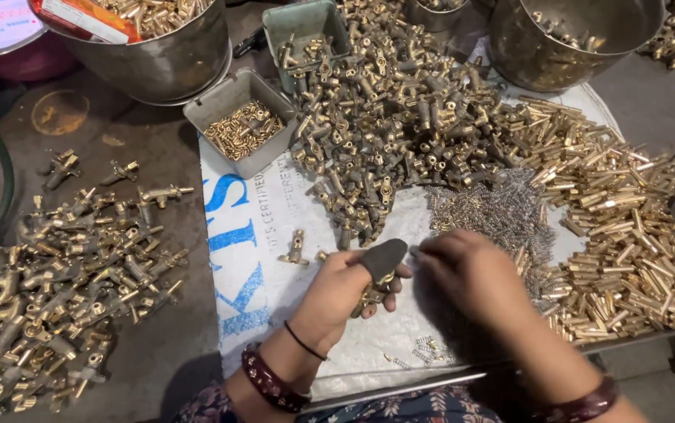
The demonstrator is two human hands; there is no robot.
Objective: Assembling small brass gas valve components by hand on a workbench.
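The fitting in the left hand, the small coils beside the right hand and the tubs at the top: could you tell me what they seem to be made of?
The fitting in the left hand looks like brass: yellow-gold with a dull shine. The small coils beside the right hand appear to be thin steel wire springs, grey-silver and glinting. The round tubs look like steel or aluminium, grey with a brushed sheen, though which cannot be told.

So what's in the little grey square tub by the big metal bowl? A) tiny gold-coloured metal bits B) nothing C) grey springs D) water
A: the small grey tub beside the big steel bowl holds a heap of small brass pieces, dry and shiny.
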